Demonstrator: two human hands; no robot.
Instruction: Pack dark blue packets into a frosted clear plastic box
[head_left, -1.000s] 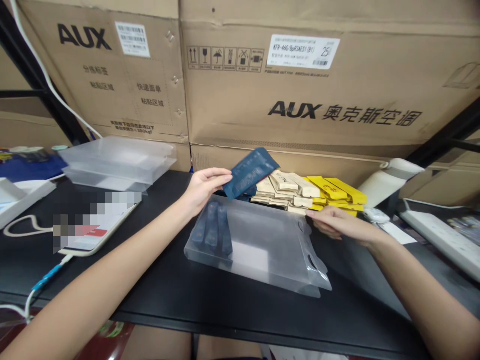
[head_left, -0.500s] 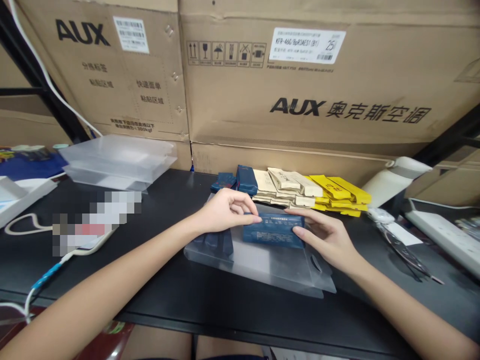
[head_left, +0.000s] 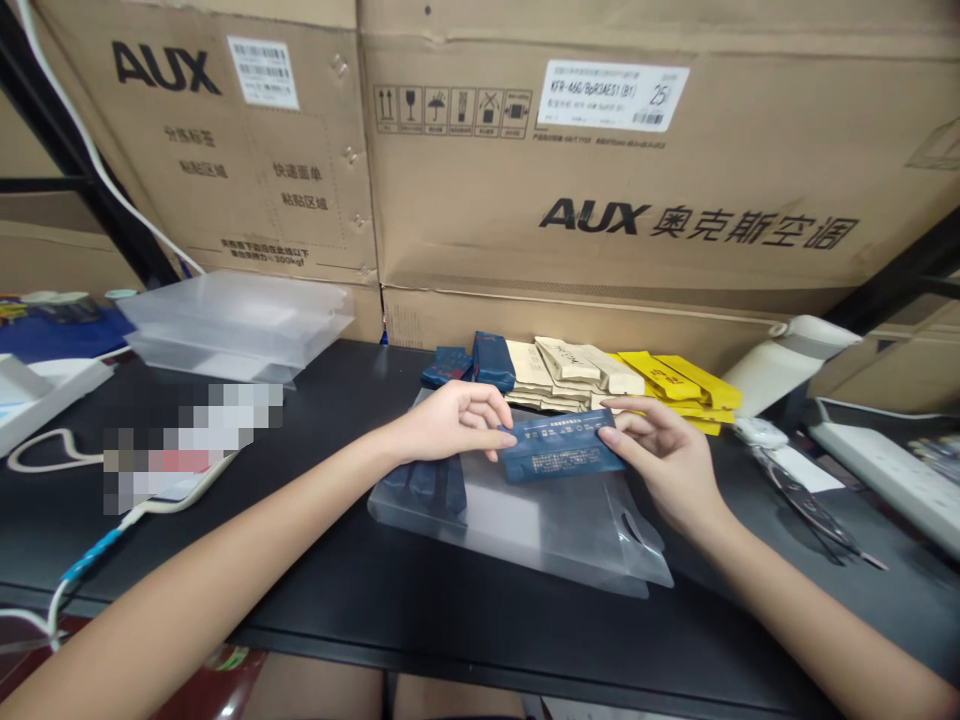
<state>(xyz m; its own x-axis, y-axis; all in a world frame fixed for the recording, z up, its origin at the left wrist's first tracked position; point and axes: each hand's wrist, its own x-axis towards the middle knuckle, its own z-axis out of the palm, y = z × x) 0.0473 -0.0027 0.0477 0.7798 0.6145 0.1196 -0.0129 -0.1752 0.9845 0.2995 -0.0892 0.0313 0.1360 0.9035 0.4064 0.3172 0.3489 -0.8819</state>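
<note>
Between my two hands a dark blue printed packet (head_left: 561, 450) is held above the clear plastic bag (head_left: 517, 535). My left hand (head_left: 461, 425) pinches the packet's left end between thumb and fingers. On its right end, my right hand (head_left: 664, 445) has the thumb in front and the fingers behind. Several more blue packets (head_left: 427, 485) show at the left part of the clear bag, partly hidden by my left hand and wrist. Behind my hands stand blue packets (head_left: 493, 362), cream packets (head_left: 574, 360) and yellow packets (head_left: 667, 380) in stacked rows.
Cardboard boxes (head_left: 465, 200) wall off the back. More clear plastic bags (head_left: 240, 310) lie at the left, near a blurred-out device (head_left: 195, 450) with a cable. At the right are a white bottle (head_left: 787, 360), glasses (head_left: 806, 500) and a power strip (head_left: 892, 480).
The blue packet has shifted slightly right and now tilts, its right end higher. My right hand has moved a little right with it; my left hand has hardly moved.
</note>
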